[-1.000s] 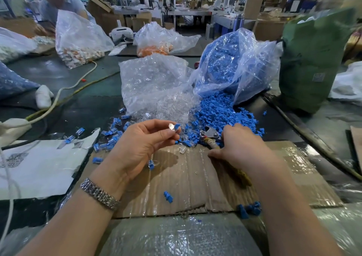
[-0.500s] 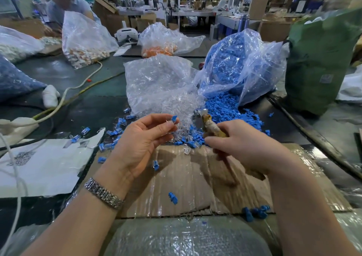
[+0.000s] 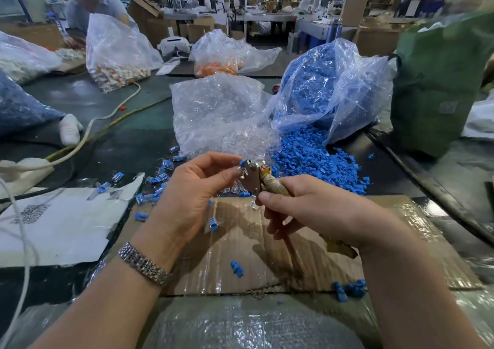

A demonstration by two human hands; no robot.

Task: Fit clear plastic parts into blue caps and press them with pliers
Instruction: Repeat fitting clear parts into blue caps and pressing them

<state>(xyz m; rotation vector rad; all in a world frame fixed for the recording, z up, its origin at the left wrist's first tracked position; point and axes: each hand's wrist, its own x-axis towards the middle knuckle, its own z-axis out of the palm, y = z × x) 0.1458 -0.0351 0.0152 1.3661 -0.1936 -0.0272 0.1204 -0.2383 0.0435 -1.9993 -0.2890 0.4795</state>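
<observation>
Down low, a blue cap (image 3: 236,268) lies on the cardboard (image 3: 227,241) beneath both hands. Above it, the right hand (image 3: 315,212) grips the pliers (image 3: 254,177) by their handles, while the left hand (image 3: 187,196) pinches a blue piece (image 3: 243,162) at the pliers' metal head. Beyond the hands, loose blue caps (image 3: 315,161) spill from a bag (image 3: 328,89), beside a bag of clear parts (image 3: 222,113).

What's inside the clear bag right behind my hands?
The clear bag holds small clear plastic parts heaped at its near end. Crinkled plastic and glare hide whatever lies deeper inside.
</observation>
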